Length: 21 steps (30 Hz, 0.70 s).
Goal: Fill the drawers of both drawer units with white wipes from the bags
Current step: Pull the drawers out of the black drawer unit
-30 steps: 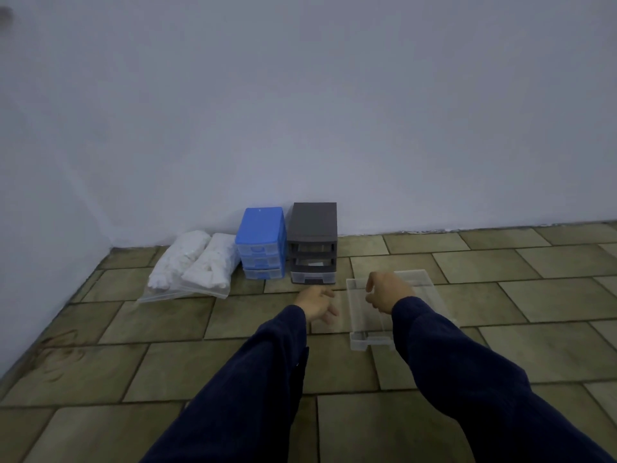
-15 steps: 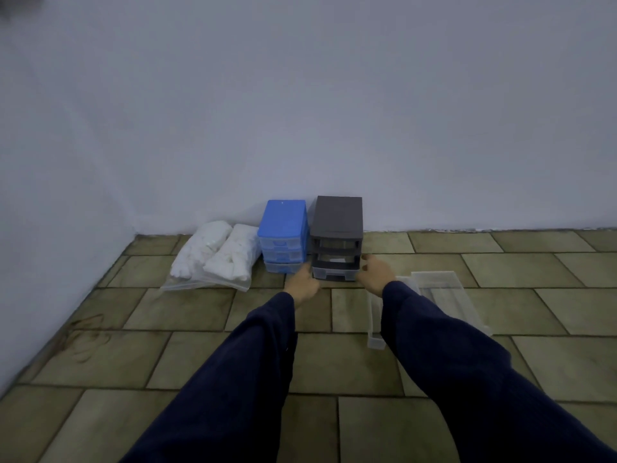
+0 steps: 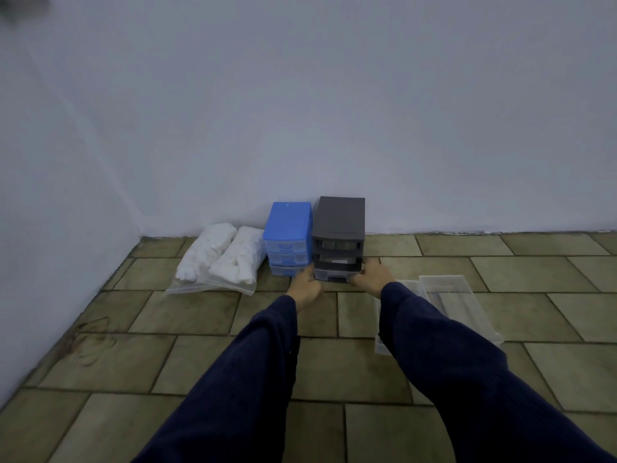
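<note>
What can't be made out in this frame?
- Head view: fingertips of left hand and right hand hidden against the grey plastic drawer unit; grip unclear.
- Clear plastic drawers on the floor: partly covered by the right sleeve.
- Blue plastic drawer unit: contents too small to tell.

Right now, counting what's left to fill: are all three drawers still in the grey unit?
No: the grey unit shows empty slots, and two clear drawers lie on the floor to its right.

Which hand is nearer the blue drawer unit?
Left. The left hand sits just below the blue drawer unit; the right hand is across the grey drawer unit.
</note>
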{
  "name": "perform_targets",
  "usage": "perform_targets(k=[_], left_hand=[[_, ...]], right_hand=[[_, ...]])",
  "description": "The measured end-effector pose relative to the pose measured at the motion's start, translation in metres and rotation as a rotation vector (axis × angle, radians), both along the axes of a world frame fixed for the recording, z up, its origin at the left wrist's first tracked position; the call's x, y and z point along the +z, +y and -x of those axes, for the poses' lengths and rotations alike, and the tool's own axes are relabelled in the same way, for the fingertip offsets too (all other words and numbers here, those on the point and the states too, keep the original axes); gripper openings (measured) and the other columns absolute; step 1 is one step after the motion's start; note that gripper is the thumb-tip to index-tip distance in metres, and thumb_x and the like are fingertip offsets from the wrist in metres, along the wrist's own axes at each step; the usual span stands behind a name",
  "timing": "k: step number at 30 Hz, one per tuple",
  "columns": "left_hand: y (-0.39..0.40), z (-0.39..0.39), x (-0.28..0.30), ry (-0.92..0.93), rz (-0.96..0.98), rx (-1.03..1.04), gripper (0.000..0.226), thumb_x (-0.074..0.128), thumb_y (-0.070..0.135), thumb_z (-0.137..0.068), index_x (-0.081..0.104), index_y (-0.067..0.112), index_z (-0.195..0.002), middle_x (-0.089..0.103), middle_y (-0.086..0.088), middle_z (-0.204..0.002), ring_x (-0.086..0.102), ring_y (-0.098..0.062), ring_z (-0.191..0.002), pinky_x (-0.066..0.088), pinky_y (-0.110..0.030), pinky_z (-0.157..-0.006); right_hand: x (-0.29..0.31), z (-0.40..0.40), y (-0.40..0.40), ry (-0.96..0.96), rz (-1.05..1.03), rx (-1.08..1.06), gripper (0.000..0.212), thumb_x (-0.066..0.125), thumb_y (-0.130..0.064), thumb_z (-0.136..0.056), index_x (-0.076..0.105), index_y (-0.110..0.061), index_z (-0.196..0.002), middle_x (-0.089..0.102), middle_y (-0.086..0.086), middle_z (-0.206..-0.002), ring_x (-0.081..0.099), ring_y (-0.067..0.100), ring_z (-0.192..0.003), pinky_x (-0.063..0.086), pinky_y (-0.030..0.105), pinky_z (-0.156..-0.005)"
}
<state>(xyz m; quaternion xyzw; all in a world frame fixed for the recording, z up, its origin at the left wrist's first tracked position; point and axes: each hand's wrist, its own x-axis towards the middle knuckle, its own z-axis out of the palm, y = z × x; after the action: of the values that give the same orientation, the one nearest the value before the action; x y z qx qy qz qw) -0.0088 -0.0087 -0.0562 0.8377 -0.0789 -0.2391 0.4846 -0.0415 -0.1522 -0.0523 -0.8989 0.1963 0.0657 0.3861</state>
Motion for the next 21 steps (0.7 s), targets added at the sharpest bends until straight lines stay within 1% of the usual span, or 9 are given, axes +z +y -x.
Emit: perform_targets(k=[5, 8, 11, 13, 14, 16, 17, 19, 21], left_hand=[[-0.002, 0.002, -0.001, -0.023, 0.028, 0.022, 0.052, 0.045, -0.005, -0.090, 0.035, 0.005, -0.139, 0.040, -0.010, -0.141, 0.037, -0.027, -0.131, 0.032, -0.032, -0.106], [-0.003, 0.002, -0.006, 0.010, 0.090, 0.042, 0.059, 0.052, -0.005, -0.087, 0.032, 0.012, -0.140, 0.044, -0.003, -0.134, 0.043, -0.026, -0.124, 0.042, -0.043, -0.103], [0.000, 0.001, -0.006, 0.050, 0.134, 0.041, 0.061, 0.047, -0.011, -0.087, 0.029, 0.011, -0.142, 0.039, 0.001, -0.122, 0.043, -0.024, -0.119, 0.049, -0.040, -0.094], [0.002, -0.004, -0.007, 0.031, 0.067, 0.020, 0.062, 0.046, -0.009, -0.088, 0.028, 0.011, -0.143, 0.039, 0.000, -0.130, 0.040, -0.023, -0.124, 0.045, -0.041, -0.099], [0.002, -0.006, -0.010, 0.001, 0.003, 0.009, 0.065, 0.047, -0.006, -0.088, 0.026, 0.012, -0.146, 0.037, -0.002, -0.141, 0.037, -0.024, -0.129, 0.040, -0.041, -0.105], [0.004, -0.009, -0.015, -0.035, -0.110, -0.033, 0.067, 0.045, 0.002, -0.090, 0.019, 0.018, -0.150, 0.027, -0.007, -0.152, 0.031, -0.026, -0.137, 0.030, -0.040, -0.113], [0.005, -0.009, -0.016, -0.040, -0.158, -0.056, 0.067, 0.044, 0.006, -0.092, 0.015, 0.019, -0.151, 0.025, -0.008, -0.153, 0.029, -0.026, -0.138, 0.027, -0.037, -0.114], [0.007, -0.007, -0.016, -0.071, -0.234, -0.089, 0.068, 0.044, 0.012, -0.096, 0.006, 0.022, -0.151, 0.024, -0.009, -0.154, 0.030, -0.027, -0.138, 0.027, -0.032, -0.112], [0.010, -0.008, -0.017, -0.128, -0.309, -0.118, 0.072, 0.047, 0.013, -0.095, 0.002, 0.024, -0.151, 0.028, -0.013, -0.152, 0.036, -0.028, -0.134, 0.033, -0.030, -0.105]], right_hand=[[0.000, -0.003, 0.002, 0.001, 0.020, -0.031, 0.044, 0.057, -0.017, -0.087, 0.046, -0.003, -0.127, 0.056, 0.018, -0.122, 0.054, 0.032, -0.111, 0.045, 0.037, -0.096], [-0.002, -0.004, 0.003, 0.008, 0.015, -0.016, 0.044, 0.057, -0.018, -0.087, 0.047, -0.003, -0.127, 0.056, 0.017, -0.122, 0.054, 0.030, -0.110, 0.046, 0.037, -0.094], [0.000, -0.005, 0.002, 0.029, 0.072, 0.010, 0.043, 0.056, -0.021, -0.088, 0.047, -0.003, -0.126, 0.056, 0.016, -0.121, 0.054, 0.030, -0.109, 0.046, 0.035, -0.092], [0.001, -0.005, 0.001, 0.042, 0.129, 0.028, 0.041, 0.055, -0.023, -0.089, 0.047, -0.003, -0.125, 0.056, 0.016, -0.120, 0.054, 0.030, -0.108, 0.045, 0.032, -0.087], [0.001, -0.004, 0.001, 0.045, 0.149, 0.043, 0.041, 0.054, -0.023, -0.090, 0.047, -0.004, -0.125, 0.056, 0.016, -0.120, 0.054, 0.030, -0.107, 0.044, 0.032, -0.085], [0.000, -0.002, 0.000, 0.061, 0.162, 0.066, 0.048, 0.055, -0.025, -0.089, 0.040, -0.007, -0.131, 0.056, 0.016, -0.121, 0.054, 0.030, -0.109, 0.041, 0.034, -0.091], [-0.002, -0.001, 0.000, 0.079, 0.183, 0.071, 0.055, 0.056, -0.028, -0.088, 0.035, -0.011, -0.136, 0.055, 0.015, -0.124, 0.052, 0.030, -0.112, 0.038, 0.039, -0.098], [-0.003, -0.001, -0.002, 0.144, 0.276, 0.082, 0.071, 0.056, -0.042, -0.087, 0.020, -0.022, -0.145, 0.049, 0.011, -0.135, 0.046, 0.030, -0.124, 0.020, 0.050, -0.110], [-0.005, -0.002, -0.002, 0.209, 0.403, 0.098, 0.076, 0.043, -0.056, -0.090, 0.006, -0.025, -0.149, 0.052, 0.008, -0.135, 0.043, 0.028, -0.129, 0.006, 0.055, -0.112]])
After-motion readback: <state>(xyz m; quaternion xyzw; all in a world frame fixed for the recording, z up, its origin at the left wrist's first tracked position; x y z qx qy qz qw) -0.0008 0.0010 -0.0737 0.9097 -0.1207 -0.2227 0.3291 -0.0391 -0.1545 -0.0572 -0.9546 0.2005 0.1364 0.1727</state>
